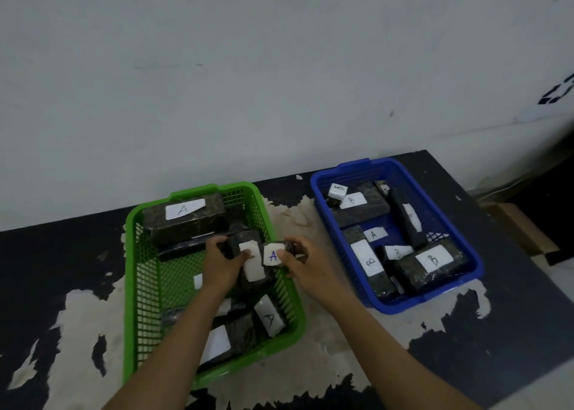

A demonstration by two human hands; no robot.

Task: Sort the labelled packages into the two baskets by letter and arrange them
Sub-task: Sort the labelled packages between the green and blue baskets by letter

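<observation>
A person sorts dark wrapped packages over a green basket (129, 285) on a black, badly peeled worktop (62, 254) set against a pale wall (279, 67). The right grip (306, 263) pinches a small package marked "A" (275, 254) between thumb and fingers, holding it above the green basket's right side. The left grip (222, 265) is curled round a dark package with a white label (251, 263) just beside it; that label's letter cannot be read. A large "A" package (186, 220) lies at the back of the green basket and another "A" package (270, 316) sits near its front right corner. Well apart to the right, a blue basket (354, 163) holds several packages, among them a large "B" package (431, 263) at the front, and a stray "A" label (374, 234) shows near its middle.
</observation>
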